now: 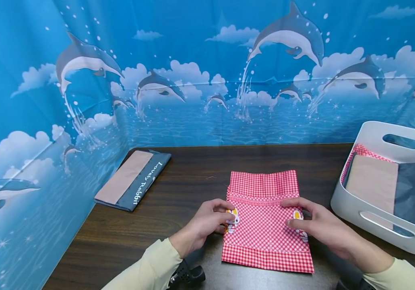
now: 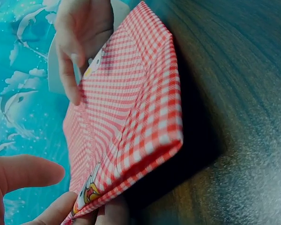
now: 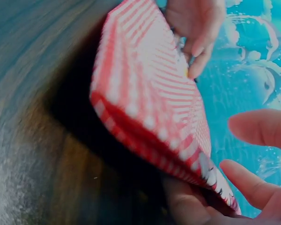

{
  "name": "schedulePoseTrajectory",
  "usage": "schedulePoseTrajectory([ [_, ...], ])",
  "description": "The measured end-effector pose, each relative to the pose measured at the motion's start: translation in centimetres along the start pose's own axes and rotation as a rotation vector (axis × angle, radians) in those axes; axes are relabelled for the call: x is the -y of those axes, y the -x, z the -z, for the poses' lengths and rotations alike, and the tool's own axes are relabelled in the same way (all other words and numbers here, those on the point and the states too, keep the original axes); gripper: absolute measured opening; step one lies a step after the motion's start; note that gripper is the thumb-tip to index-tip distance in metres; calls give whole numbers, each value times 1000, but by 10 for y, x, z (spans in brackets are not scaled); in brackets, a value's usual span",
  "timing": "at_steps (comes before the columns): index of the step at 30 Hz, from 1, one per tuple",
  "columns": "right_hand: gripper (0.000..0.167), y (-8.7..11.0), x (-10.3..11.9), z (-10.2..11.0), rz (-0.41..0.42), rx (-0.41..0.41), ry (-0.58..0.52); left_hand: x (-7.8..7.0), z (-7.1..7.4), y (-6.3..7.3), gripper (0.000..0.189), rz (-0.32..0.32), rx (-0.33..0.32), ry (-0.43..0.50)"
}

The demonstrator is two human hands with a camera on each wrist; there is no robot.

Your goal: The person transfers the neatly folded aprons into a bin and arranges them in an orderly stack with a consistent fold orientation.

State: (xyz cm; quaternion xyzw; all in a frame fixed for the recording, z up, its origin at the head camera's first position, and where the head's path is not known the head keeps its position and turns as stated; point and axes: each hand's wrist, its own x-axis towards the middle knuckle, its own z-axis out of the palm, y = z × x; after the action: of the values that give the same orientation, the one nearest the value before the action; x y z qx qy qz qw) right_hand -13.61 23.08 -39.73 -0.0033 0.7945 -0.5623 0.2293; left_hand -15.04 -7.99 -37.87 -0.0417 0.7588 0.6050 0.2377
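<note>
A folded red-and-white checked cloth [image 1: 265, 225] with rabbit prints on both sides lies between the two hands, held a little above the dark table, with a shadow beneath it in both wrist views. At its left edge the left hand [image 1: 211, 221] holds it, some fingers underneath. In the left wrist view that hand's thumb [image 2: 33, 172] stands apart from the fabric. The right hand [image 1: 323, 229] grips the opposite edge, with fingers under the cloth [image 3: 145, 117] in the right wrist view. Some fingertips are hidden below the fabric.
At the back left lies a folded dark cloth [image 1: 145, 177] with a tan panel and "Lovely Rabbit" lettering. A white bin [image 1: 348, 205] with handle holes stands at the right, holding a similar dark-and-tan folded cloth [image 1: 372, 189] and more checked fabric [image 1: 368, 152]. A dolphin-printed curtain [image 1: 193, 112] borders the table.
</note>
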Motion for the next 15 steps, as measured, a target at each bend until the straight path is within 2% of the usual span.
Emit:
schedulePoseTrajectory([
  [3, 65, 0, 0, -1, 3, -17, 58, -1, 0, 0, 31, -7, -3, -5],
  [8, 68, -1, 1, -2, -11, -98, 142, 2, -1, -2, 34, 7, -12, -15],
  [11, 68, -2, 1, -2, -11, -135, 162, 2, 0, -4, 34, 18, -31, -35],
  [15, 68, -4, -1, -1, -38, -156, 168, 3, 1, -5, 35, 2, -45, -51],
])
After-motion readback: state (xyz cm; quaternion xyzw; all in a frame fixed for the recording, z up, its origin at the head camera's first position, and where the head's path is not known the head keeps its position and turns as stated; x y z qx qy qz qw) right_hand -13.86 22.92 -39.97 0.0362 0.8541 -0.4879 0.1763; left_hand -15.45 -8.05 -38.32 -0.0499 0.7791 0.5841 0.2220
